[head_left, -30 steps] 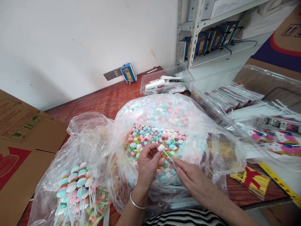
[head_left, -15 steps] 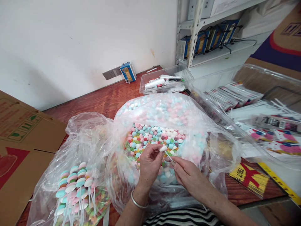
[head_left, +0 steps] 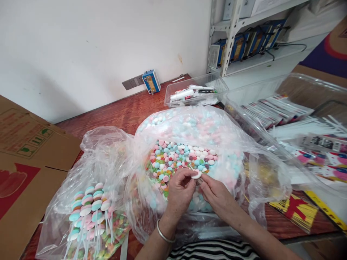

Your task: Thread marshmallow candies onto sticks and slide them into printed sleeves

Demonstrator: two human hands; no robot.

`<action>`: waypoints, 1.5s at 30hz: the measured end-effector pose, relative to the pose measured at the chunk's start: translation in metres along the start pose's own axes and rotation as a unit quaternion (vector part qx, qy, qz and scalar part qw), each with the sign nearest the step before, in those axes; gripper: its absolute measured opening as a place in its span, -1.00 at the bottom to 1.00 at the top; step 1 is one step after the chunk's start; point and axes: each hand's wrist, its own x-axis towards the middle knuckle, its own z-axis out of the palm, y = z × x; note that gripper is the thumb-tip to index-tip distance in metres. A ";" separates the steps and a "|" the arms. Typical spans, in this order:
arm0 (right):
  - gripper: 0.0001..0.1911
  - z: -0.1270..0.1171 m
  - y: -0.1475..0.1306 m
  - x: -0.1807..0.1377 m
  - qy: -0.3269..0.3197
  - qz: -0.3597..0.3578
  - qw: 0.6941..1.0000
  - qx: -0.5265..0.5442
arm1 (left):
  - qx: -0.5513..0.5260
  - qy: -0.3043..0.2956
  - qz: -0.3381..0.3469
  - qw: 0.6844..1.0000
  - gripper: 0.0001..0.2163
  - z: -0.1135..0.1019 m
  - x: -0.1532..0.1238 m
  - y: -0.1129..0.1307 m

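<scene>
My left hand [head_left: 180, 191], finger and thumb closed, pinches a white candy [head_left: 196, 176] above the large bag [head_left: 225, 139] of loose candies [head_left: 176, 151]. My right hand [head_left: 218, 196], likewise closed, grips a thin stick [head_left: 191, 167] against it. Large tray [head_left: 251, 128]: packets [head_left: 262, 112], white sticks [head_left: 300, 128]. Small tray [head_left: 168, 96]: white tube [head_left: 182, 95].

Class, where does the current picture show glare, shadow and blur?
In the head view, pale glare streaks the clear plastic bag; a soft shadow dims the white wall at left; the white candy in the left hand shows little detail; lettering on the grey packet at right is too blurred to read.
</scene>
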 end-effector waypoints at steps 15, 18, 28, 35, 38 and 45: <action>-0.76 -0.008 0.008 -0.008 -0.033 -0.014 0.991 -0.132 | 0.448 0.065 0.096 0.886 -0.83 -0.102 0.021 -0.003; -0.74 -0.005 0.006 -0.005 -0.033 -0.016 0.989 -0.140 | 0.509 0.018 0.134 0.850 -0.84 -0.098 0.036 -0.014; -0.72 0.005 -0.001 0.011 -0.065 -0.009 0.980 -0.187 | 0.459 0.027 0.118 0.880 -0.88 -0.088 0.048 -0.018; -0.75 0.008 0.001 0.013 -0.064 -0.032 0.983 -0.169 | 0.281 0.049 -0.012 0.958 -0.92 -0.080 0.033 -0.002; -0.75 0.008 0.001 0.010 -0.066 -0.032 0.984 -0.160 | 0.244 0.069 -0.060 0.965 -0.91 -0.076 0.025 -0.004; -0.74 0.009 -0.002 0.003 -0.102 -0.039 0.980 -0.166 | 0.071 0.028 -0.164 0.983 -0.86 -0.069 0.007 -0.006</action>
